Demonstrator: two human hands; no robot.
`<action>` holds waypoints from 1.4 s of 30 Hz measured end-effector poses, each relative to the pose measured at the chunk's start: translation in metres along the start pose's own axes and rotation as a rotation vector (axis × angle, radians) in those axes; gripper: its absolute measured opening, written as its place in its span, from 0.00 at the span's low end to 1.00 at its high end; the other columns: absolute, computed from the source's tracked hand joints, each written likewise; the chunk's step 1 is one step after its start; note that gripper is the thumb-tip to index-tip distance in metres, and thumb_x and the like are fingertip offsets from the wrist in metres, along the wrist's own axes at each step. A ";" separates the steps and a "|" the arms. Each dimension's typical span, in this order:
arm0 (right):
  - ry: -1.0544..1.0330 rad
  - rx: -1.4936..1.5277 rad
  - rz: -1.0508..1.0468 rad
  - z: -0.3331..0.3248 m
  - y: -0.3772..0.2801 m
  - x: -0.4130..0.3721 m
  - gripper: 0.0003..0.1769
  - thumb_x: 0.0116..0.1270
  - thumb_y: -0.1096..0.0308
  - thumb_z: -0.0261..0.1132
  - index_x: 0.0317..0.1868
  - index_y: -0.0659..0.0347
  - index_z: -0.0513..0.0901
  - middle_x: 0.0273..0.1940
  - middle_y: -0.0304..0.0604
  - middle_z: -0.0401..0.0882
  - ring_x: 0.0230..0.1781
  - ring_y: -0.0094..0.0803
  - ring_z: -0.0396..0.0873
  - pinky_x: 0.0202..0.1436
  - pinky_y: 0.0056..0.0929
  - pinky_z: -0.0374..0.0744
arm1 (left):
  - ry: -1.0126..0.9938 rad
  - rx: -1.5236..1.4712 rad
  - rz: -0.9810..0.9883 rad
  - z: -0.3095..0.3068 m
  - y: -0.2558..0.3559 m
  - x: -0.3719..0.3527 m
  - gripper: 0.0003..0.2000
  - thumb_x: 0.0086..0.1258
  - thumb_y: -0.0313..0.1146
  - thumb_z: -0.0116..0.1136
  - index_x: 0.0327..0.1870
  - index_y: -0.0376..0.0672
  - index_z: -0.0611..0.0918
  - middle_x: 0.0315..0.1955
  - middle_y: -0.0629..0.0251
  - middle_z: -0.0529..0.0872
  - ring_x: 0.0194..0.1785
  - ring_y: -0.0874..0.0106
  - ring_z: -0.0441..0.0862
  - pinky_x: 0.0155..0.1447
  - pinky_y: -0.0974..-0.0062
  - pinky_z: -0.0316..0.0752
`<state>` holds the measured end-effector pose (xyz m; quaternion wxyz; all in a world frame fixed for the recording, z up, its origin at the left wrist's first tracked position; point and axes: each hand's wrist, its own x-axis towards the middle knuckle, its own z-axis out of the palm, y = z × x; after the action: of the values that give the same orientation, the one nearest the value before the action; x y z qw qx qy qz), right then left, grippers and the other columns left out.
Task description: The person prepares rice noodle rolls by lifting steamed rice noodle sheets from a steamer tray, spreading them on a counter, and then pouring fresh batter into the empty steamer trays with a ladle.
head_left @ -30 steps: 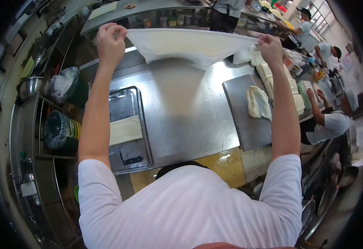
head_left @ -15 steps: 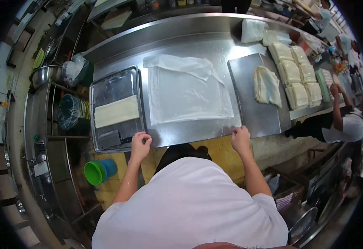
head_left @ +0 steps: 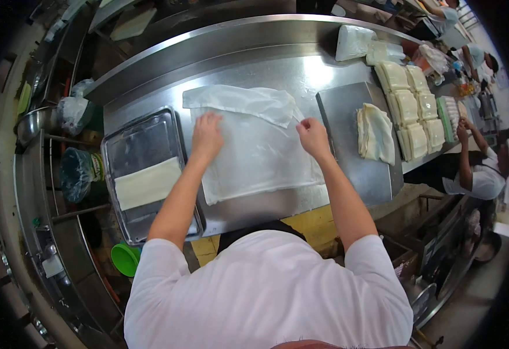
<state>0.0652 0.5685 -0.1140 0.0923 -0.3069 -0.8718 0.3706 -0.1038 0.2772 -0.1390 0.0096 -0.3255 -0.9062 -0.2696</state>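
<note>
A thin translucent white sheet [head_left: 260, 166] lies spread on the steel table, its far edge folded back as a loose flap [head_left: 237, 100]. My left hand [head_left: 207, 138] is over the sheet's left side, fingertips just below the flap and slightly apart, with nothing seen in them. At the right end of the flap, my right hand [head_left: 314, 138] has thumb and fingers pinched together on the sheet's edge. Left of the sheet, a metal tray [head_left: 138, 135] holds a flat pale dough slab [head_left: 148, 182]. My left forearm covers part of the tray.
On the right, a raised steel board [head_left: 342, 134] carries a folded pale stack [head_left: 375, 134]. Beyond it stand several wrapped pale bundles [head_left: 406, 106]. A co-worker [head_left: 472, 168] is at the far right. A green bucket [head_left: 125, 259] stands below the table's left end.
Both hands have moved forward from the table's front edge onto the sheet. The right hand has taken hold of the sheet's edge near the flap. The view has shifted slightly.
</note>
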 end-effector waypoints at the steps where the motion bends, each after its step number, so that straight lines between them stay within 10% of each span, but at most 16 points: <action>1: 0.008 -0.070 0.061 0.007 -0.007 0.021 0.20 0.65 0.56 0.67 0.46 0.66 0.86 0.44 0.60 0.86 0.47 0.53 0.85 0.53 0.46 0.81 | 0.036 0.081 0.013 0.003 -0.013 0.020 0.18 0.63 0.27 0.64 0.56 0.44 0.82 0.61 0.52 0.77 0.67 0.50 0.71 0.70 0.56 0.69; 11: -0.060 -0.412 0.109 0.014 -0.030 0.177 0.18 0.62 0.58 0.62 0.42 0.64 0.89 0.44 0.61 0.87 0.47 0.57 0.85 0.55 0.47 0.82 | 0.121 0.103 0.092 0.000 -0.074 0.113 0.06 0.64 0.32 0.66 0.39 0.45 0.88 0.61 0.55 0.79 0.66 0.53 0.73 0.70 0.54 0.65; 18: 0.197 0.019 -0.047 0.005 -0.067 0.161 0.18 0.70 0.59 0.60 0.43 0.63 0.90 0.40 0.56 0.89 0.43 0.54 0.86 0.50 0.46 0.82 | 0.446 0.085 0.018 -0.012 -0.024 0.141 0.16 0.64 0.33 0.66 0.54 0.46 0.84 0.56 0.55 0.80 0.62 0.55 0.74 0.68 0.53 0.66; 22: -0.348 -0.154 -0.158 0.045 -0.048 0.084 0.28 0.77 0.50 0.56 0.63 0.64 0.81 0.66 0.55 0.78 0.68 0.51 0.75 0.71 0.46 0.71 | -0.058 -0.057 0.086 0.024 0.001 0.091 0.23 0.69 0.39 0.63 0.64 0.43 0.79 0.65 0.52 0.75 0.70 0.53 0.69 0.73 0.50 0.61; 25: -0.222 -0.642 -0.310 0.072 -0.008 0.118 0.36 0.80 0.45 0.50 0.75 0.64 0.66 0.79 0.52 0.58 0.80 0.49 0.56 0.80 0.55 0.58 | -0.175 0.118 0.137 0.053 -0.010 0.082 0.26 0.75 0.45 0.55 0.70 0.41 0.74 0.72 0.52 0.70 0.76 0.53 0.63 0.78 0.46 0.54; 34: -0.505 -0.354 -0.262 0.095 -0.060 0.108 0.38 0.82 0.45 0.42 0.80 0.65 0.55 0.82 0.56 0.47 0.83 0.49 0.48 0.81 0.61 0.47 | -0.322 0.179 0.122 0.056 0.032 0.092 0.30 0.79 0.50 0.46 0.75 0.40 0.67 0.79 0.53 0.61 0.82 0.55 0.55 0.81 0.40 0.42; 42: -0.360 -0.872 -0.070 0.002 0.000 0.150 0.38 0.81 0.44 0.43 0.78 0.66 0.58 0.81 0.54 0.52 0.83 0.50 0.47 0.82 0.57 0.52 | -0.351 0.562 -0.054 -0.038 -0.062 0.075 0.29 0.80 0.50 0.45 0.75 0.42 0.69 0.78 0.55 0.63 0.80 0.52 0.58 0.80 0.38 0.43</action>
<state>-0.0547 0.6583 -0.1254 -0.1855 -0.2181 -0.9580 0.0138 -0.2062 0.2623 -0.1218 -0.0645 -0.3277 -0.9412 0.0509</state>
